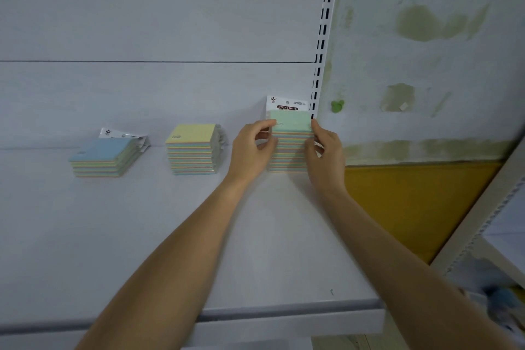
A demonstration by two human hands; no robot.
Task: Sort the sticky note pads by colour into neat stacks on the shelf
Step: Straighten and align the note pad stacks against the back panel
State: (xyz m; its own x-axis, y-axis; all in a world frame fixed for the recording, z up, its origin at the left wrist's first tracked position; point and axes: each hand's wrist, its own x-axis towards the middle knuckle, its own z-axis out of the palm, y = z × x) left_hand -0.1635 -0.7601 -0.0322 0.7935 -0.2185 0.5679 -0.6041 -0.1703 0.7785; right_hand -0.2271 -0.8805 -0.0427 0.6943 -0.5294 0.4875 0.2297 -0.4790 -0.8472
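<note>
Three stacks of sticky note pads stand along the back of the white shelf (142, 236). The left stack (102, 158) is low, skewed and topped by a blue pad. The middle stack (193, 149) is topped by a yellow pad. The right stack (289, 145) is the tallest, topped by a green pad whose "STICKY NOTE" header card stands up behind it. My left hand (251, 148) grips this stack's left side and my right hand (326, 150) grips its right side, fingers curled around the upper pads.
A slotted white upright (322, 37) rises just behind the right stack. Right of it is a stained wall with a small green hook (337, 106) and a yellow panel (412, 202). The shelf's front edge (284, 318) runs near the bottom.
</note>
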